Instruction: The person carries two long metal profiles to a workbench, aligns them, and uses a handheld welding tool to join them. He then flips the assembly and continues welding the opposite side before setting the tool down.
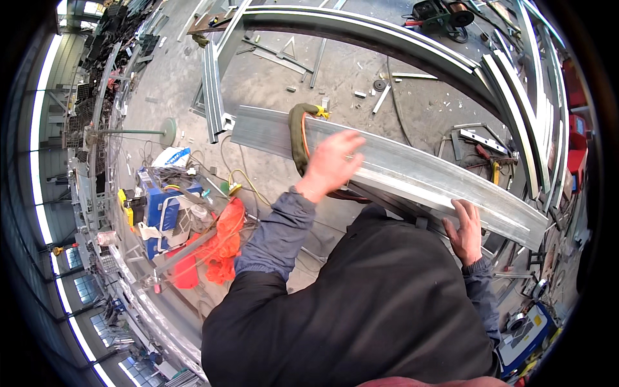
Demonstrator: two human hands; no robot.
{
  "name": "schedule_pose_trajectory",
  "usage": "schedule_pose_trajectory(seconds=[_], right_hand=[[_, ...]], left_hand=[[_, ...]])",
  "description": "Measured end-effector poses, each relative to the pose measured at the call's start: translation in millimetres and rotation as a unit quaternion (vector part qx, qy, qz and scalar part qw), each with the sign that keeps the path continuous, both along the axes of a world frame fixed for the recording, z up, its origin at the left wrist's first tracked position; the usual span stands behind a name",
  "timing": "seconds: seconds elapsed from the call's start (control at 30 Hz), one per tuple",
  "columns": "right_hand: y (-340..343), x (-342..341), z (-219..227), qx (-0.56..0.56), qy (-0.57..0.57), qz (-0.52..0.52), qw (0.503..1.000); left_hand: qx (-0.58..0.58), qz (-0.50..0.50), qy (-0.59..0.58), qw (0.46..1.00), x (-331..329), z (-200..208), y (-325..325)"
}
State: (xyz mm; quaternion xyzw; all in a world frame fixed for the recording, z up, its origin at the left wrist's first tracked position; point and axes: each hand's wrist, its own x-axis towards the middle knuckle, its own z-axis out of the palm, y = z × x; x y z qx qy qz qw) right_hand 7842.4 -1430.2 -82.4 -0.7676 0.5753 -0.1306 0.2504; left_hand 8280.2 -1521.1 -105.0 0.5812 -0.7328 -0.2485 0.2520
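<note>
A long grey metal channel lies across in front of me, slanting down to the right. My left hand is over its near edge, fingers stretched out and a little blurred; I see nothing in it, and whether it touches the metal I cannot tell. Just left of that hand, a thick olive cloth-covered hose or cable with an orange strip drapes over the channel, a yellow piece at its end. My right hand rests at the near edge farther right, fingers apart and fingertips on the metal.
Beyond the channel stands a metal frame with long side pieces. At left sit a blue machine and orange cloth. A wire spool is at the far side, a level at right. Cables and offcuts litter the floor.
</note>
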Motion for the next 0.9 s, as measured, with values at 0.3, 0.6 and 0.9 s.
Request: schedule_pose_trajectory(seconds=[0.3,0.6,0.9], right_hand=[[-0.3,-45.3,4.2,0.023,-0.040,-0.053,0.998],[-9.7,-38.1,-3.4,0.077,-0.046,-0.141,0.986],[-16.1,-36.0,-15.6,0.084,-0.035,-0.152,0.984]], left_hand=[[-0.040,0.586,0.161,0.793,370.6,-133.5,-25.9],[0.205,0.700,0.276,0.626,455.4,-197.5,-20.2],[0.197,0.628,0.474,0.585,485.2,-215.6,-27.5]])
